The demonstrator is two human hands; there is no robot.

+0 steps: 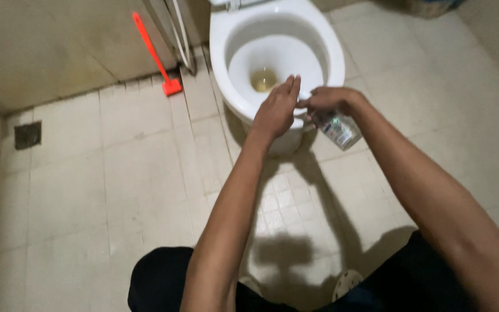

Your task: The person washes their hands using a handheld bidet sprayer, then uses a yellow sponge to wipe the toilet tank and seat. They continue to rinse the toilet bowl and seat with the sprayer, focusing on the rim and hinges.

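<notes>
Your right hand (331, 99) clamps a small clear bottle (337, 128), tilted, over the toilet's (235, 98) front rim. Your left hand (277, 110), fingers flat together, seems to touch its top.

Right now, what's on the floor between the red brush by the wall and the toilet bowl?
In the head view, only bare tiled floor and a pair of metal pipes lie between the red brush and the toilet bowl.

Orange brush (156, 56) against wall; floor drain (28, 134) left; tiled floor (116, 190).
</notes>
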